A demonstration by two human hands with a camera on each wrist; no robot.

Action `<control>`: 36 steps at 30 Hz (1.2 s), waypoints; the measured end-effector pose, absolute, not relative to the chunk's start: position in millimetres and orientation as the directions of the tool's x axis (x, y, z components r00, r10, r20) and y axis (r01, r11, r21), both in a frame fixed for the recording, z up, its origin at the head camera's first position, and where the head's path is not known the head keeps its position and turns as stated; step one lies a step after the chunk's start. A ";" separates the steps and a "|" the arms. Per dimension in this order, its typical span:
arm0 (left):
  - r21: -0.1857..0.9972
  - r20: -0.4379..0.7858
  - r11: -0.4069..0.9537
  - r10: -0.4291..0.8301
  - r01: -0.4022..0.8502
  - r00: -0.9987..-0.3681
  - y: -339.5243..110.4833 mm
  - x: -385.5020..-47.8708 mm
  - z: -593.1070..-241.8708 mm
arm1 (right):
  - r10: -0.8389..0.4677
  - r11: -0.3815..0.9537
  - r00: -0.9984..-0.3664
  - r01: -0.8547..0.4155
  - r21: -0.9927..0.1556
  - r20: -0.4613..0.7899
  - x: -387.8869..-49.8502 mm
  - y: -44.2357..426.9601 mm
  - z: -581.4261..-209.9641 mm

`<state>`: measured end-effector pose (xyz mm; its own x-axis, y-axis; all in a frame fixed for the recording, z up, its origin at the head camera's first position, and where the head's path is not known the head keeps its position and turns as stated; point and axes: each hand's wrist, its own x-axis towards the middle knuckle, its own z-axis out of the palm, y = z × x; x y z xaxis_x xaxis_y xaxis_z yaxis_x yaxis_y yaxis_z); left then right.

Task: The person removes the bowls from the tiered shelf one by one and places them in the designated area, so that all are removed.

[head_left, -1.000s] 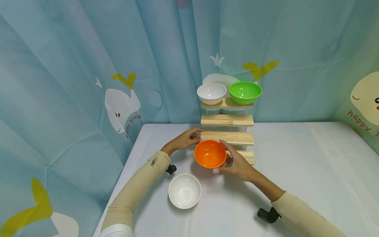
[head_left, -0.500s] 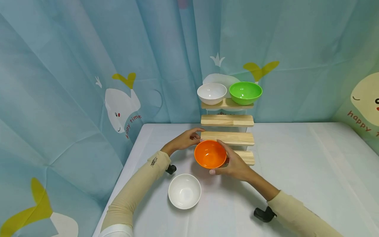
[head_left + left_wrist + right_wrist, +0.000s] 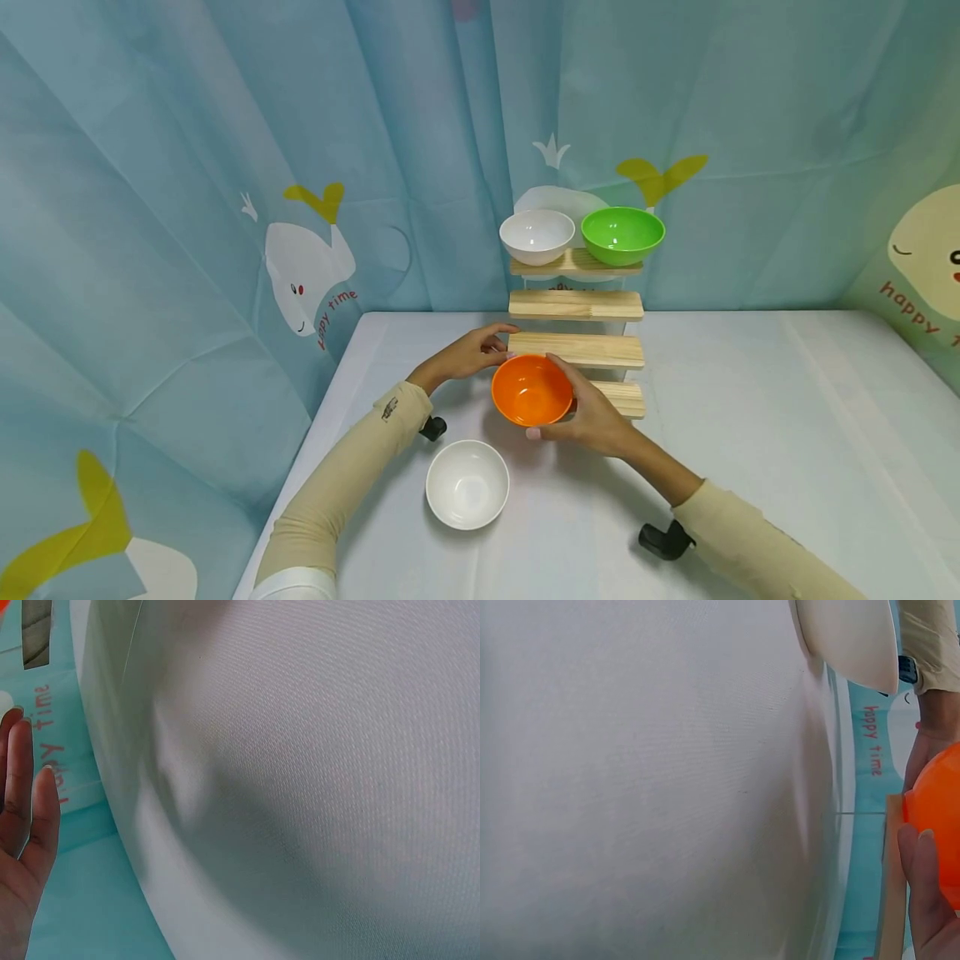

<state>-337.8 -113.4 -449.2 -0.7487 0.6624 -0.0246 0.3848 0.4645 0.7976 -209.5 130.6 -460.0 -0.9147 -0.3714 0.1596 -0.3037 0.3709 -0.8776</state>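
My right hand [image 3: 596, 418] holds an orange bowl [image 3: 532, 390] by its right side, thumb at the near side and fingers at the far side. The bowl is upright, in front of the lower shelves of a stepped wooden rack [image 3: 577, 306]. My left hand [image 3: 467, 354] is at the rack's left edge, with a fingertip at the end of a shelf and the thumb close to the bowl's rim; contact with the bowl is unclear. In the left wrist view, its fingers [image 3: 20, 769] look nearly straight. In the right wrist view, the orange bowl [image 3: 939, 799] is partly cut off.
A white bowl [image 3: 468, 485] stands on the white-covered table [image 3: 750, 433] nearer to me. Another white bowl [image 3: 536, 237] and a green bowl [image 3: 622, 236] sit side by side on the top shelf. A blue printed curtain [image 3: 450, 150] hangs behind and to the left.
My right hand has shifted slightly left around the orange bowl, its thumb further along the near side. The bowl and my left hand have stayed almost in place.
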 end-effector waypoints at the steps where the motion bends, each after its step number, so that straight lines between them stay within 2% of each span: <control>1: 0.798 -0.023 0.463 0.662 0.385 -0.749 -113.4 -337.8 -449.2 | -0.372 0.368 -0.914 -0.305 -0.879 0.161 -209.5 130.4 -459.8; 25: 0.832 -0.021 0.420 0.677 0.362 -0.736 -112.4 -336.4 -448.9 | -0.389 0.330 -0.908 -0.296 -0.897 0.156 -203.3 145.8 -454.6; 36: 0.846 -0.019 0.411 0.658 0.339 -0.752 -112.1 -337.2 -448.5 | -0.396 0.346 -0.903 -0.315 -0.884 0.167 -194.7 154.7 -454.0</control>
<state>-337.2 -112.1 -448.5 -0.7524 0.6585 -0.0187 0.3386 0.4109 0.8465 -194.7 154.7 -454.0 -0.9031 -0.3958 0.1668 -0.3150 0.3461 -0.8838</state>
